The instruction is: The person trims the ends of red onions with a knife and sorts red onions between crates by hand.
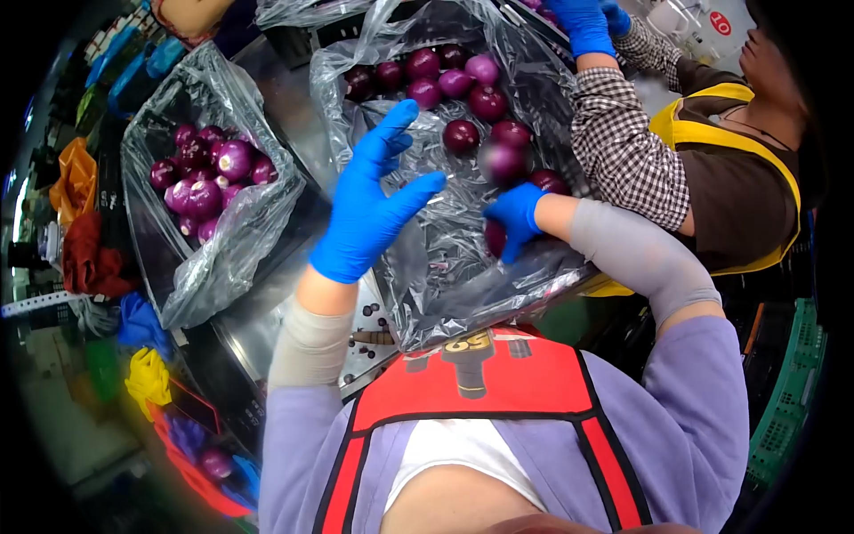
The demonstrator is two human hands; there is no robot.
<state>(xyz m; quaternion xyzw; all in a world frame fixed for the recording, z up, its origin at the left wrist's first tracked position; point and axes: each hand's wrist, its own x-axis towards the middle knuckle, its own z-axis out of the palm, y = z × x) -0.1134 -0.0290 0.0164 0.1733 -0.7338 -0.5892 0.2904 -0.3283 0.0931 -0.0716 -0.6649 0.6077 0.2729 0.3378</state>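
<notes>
My left hand (369,200), in a blue glove, is raised over the left side of a large crate lined with clear plastic (427,307). Its fingers and thumb are spread, with nothing in them. At the crate's right side, my right hand (518,216), also blue-gloved, curls over a red onion (495,238) that shows only in part beneath the fingers. Just above this hand is a blurred red onion (504,164), and another red onion (549,182) lies close to the wrist. Several more peeled red onions (461,136) are at the far end of the liner.
A smaller plastic-lined crate (245,245) with several red onions (204,198) stands on the left. Dark bits lie on the metal surface (285,307) between the crates. A co-worker's checked sleeve (623,133) and blue-gloved hand (580,22) reach in at the right.
</notes>
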